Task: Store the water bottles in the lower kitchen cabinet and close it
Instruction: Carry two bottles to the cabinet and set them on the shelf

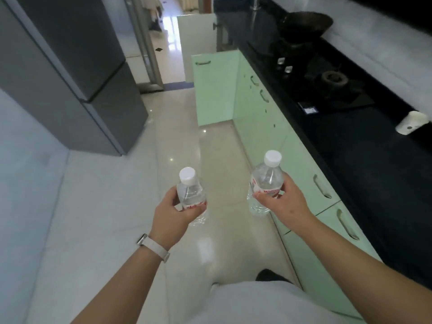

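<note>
I hold two clear water bottles with white caps and red-and-white labels over the floor. My left hand (171,210) grips the left water bottle (190,191) around its middle. My right hand (284,201) grips the right water bottle (265,181), a little higher and closer to the cabinets. Pale green lower cabinets (297,157) run along the right under a black counter. One green cabinet door (215,90) farther ahead stands swung out into the aisle; the inside behind it is hidden.
A grey fridge (77,73) stands on the left, with glossy tiled floor (187,134) between it and the cabinets. The black counter (364,146) carries a gas hob with a dark wok (304,24) and a white cup (412,122). A white door (196,33) stands open farther back.
</note>
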`<state>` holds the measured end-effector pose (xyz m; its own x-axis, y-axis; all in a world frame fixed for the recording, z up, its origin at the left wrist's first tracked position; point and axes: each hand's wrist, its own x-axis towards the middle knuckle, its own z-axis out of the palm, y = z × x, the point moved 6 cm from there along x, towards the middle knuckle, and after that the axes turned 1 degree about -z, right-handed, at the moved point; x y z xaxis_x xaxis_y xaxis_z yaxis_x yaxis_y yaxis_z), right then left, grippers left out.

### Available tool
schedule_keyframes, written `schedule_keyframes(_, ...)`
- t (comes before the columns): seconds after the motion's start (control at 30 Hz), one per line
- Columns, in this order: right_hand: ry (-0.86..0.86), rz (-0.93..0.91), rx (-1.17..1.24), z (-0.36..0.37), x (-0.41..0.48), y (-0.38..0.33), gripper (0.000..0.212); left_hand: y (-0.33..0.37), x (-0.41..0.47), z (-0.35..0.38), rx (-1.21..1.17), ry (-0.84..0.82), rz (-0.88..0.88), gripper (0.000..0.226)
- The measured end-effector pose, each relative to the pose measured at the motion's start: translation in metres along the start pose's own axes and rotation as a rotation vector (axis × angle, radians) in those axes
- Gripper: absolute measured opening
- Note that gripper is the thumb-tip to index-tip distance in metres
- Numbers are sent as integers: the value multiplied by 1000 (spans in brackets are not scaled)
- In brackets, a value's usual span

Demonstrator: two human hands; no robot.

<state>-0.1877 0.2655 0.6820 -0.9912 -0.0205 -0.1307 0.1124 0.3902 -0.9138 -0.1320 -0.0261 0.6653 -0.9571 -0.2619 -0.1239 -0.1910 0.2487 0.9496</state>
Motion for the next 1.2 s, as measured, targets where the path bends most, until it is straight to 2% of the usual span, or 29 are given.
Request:
schedule_keyframes(0.13,-75,-54,-29,43,38,-23,49,-13,10,-39,-3,101,-46,46)
schedule_keyframes(0.5,-267,-102,13,140,170,-57,59,-19,109,-88,41,267,-136,48)
schedule_keyframes(0.7,-293,-116,34,156,268,-78,51,-3,202,-86,64,281,-178,46)
schedule_keyframes(0.9,-320,-131,70,160,362,-104,54,23,287,-89,83,319,-144,50)
schedule_keyframes(1.2,-297,-135,56,188,449,-137,53,35,381,-127,82,333,-107,46)
